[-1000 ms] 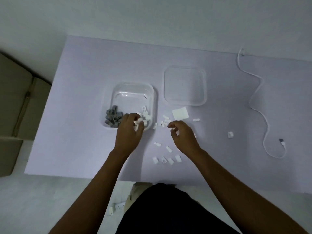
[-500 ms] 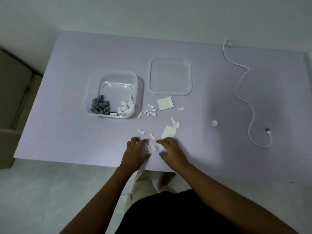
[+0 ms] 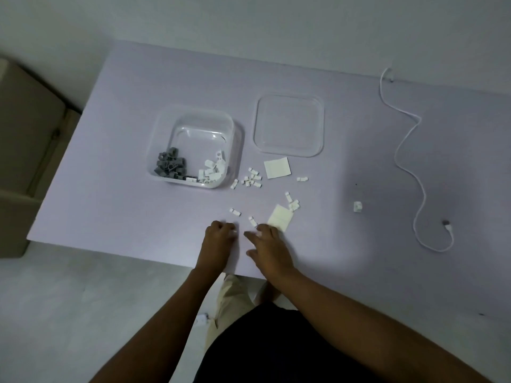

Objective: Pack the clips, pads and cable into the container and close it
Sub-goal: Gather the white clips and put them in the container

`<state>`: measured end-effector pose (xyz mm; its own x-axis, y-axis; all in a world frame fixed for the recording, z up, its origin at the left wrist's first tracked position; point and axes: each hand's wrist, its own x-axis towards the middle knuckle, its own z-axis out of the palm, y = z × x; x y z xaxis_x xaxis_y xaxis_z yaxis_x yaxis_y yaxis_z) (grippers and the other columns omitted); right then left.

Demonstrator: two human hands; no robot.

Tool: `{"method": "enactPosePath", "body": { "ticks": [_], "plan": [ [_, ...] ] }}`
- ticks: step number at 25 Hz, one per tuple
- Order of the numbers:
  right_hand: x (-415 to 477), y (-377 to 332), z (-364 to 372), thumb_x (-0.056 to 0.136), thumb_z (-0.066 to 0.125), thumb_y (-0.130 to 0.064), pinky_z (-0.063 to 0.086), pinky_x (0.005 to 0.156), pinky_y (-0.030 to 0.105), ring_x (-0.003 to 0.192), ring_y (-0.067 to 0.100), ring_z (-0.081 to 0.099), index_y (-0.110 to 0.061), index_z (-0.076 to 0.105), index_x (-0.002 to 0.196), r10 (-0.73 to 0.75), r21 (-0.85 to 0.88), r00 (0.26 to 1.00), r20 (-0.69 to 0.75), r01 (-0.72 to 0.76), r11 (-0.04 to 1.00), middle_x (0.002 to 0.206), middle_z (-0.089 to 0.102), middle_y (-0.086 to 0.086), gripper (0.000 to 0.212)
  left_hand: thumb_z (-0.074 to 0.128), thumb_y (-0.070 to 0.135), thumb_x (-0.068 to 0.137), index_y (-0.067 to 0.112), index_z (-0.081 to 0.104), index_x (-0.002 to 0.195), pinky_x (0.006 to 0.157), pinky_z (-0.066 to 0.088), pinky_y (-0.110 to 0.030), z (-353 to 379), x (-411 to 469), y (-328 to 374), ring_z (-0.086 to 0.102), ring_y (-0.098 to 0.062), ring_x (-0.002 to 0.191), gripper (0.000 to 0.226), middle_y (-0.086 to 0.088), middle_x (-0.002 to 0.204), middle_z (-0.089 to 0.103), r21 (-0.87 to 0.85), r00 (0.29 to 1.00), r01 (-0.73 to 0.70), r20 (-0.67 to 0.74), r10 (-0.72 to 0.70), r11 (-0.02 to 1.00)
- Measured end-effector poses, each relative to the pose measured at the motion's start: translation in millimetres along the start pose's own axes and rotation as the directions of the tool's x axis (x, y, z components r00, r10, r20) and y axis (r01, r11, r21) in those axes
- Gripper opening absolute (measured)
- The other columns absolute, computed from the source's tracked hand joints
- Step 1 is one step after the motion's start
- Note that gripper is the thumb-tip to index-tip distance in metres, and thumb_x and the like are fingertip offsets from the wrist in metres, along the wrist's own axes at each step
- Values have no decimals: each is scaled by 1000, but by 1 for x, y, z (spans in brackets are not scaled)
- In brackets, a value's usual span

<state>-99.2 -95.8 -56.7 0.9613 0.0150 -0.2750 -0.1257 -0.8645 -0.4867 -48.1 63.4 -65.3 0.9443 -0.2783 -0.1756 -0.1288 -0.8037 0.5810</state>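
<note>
Our left hand (image 3: 218,239) looks clenched, w/ white bits showing at the fingertips; right hand (image 3: 269,244) is spread flat. Loose white clips (image 3: 252,178) sit just right of the container (image 3: 193,146); cable (image 3: 409,161) far right. Risk: sweeping clips off the table (image 3: 110,189) edge.

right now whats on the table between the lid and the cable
Nothing: in the head view the table is bare between the clear lid and the white cable. The lone clip lies nearer the person.

Head camera: single wide-angle view, looking steeply down and forward over the worktop (image 3: 138,217), sitting fairly high above it.
</note>
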Motion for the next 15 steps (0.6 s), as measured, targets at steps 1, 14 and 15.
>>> {"method": "enactPosePath", "body": {
  "ticks": [1, 14, 15],
  "plan": [
    [2, -1, 2, 87, 72, -23, 47, 99, 38, 129, 27, 42, -22, 63, 127, 1, -8, 1000, -4, -1, 1000, 136, 51, 8, 41, 63, 14, 92, 9, 68, 110, 82, 47, -24, -4, 1, 0, 62, -23, 96, 19, -14, 108, 69, -99, 998, 63, -14, -65, 993],
    [14, 20, -9, 74, 68, 2, 54, 76, 39, 98, 31, 54, -7, 65, 95, 33, -8, 999, -43, -33, 999, 100, 58, 14, 23, 51, 2, 86, 8, 53, 104, 86, 48, -30, -57, 29, 15, 56, -26, 99, 19, -18, 111, 56, -627, 749, 632, 645, 152, -455],
    [14, 21, -10, 73, 70, 2, 55, 75, 39, 97, 32, 55, -7, 64, 93, 31, -19, 998, -46, -32, 999, 99, 58, 16, 23, 47, 6, 85, 8, 52, 101, 83, 48, -31, -58, 31, 18, 55, -26, 94, 17, -17, 107, 56, -616, 743, 643, 646, 175, -455]
  ]
}}
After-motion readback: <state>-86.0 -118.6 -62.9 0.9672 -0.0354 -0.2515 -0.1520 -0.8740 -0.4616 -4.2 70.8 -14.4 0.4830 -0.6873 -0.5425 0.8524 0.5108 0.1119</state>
